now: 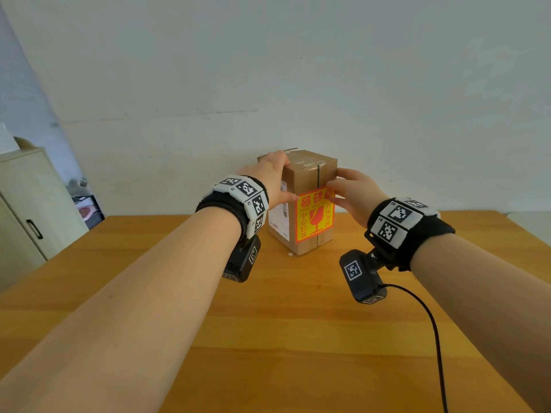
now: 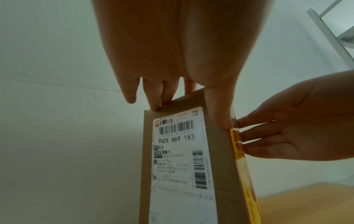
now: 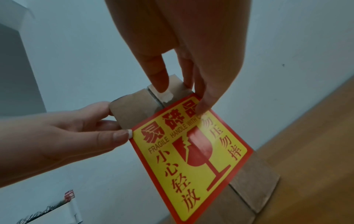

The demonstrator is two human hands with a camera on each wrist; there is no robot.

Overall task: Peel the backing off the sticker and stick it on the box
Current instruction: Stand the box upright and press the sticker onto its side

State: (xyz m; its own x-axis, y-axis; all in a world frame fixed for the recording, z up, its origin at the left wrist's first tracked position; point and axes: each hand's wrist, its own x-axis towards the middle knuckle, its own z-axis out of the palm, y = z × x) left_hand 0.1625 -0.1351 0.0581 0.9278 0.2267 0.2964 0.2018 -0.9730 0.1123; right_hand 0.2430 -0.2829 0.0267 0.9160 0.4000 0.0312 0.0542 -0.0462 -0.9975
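A brown cardboard box (image 1: 302, 175) stands upright at the far middle of the wooden table. A yellow and red fragile sticker (image 1: 313, 217) lies against its front face, seen large in the right wrist view as the sticker (image 3: 191, 151). My left hand (image 1: 272, 177) grips the box's top left corner, fingers over the top edge and thumb tip at the sticker's upper left corner. My right hand (image 1: 348, 192) has straight fingers; one fingertip (image 3: 201, 109) presses the sticker's upper right part, another touches the taped box top (image 3: 134, 112).
A white shipping label (image 2: 178, 159) covers the box's left face. The table (image 1: 268, 323) runs toward me. A black cable (image 1: 433, 326) trails from the right wrist camera. A pale cabinet (image 1: 26, 204) stands at the left, and a white wall is close behind the box.
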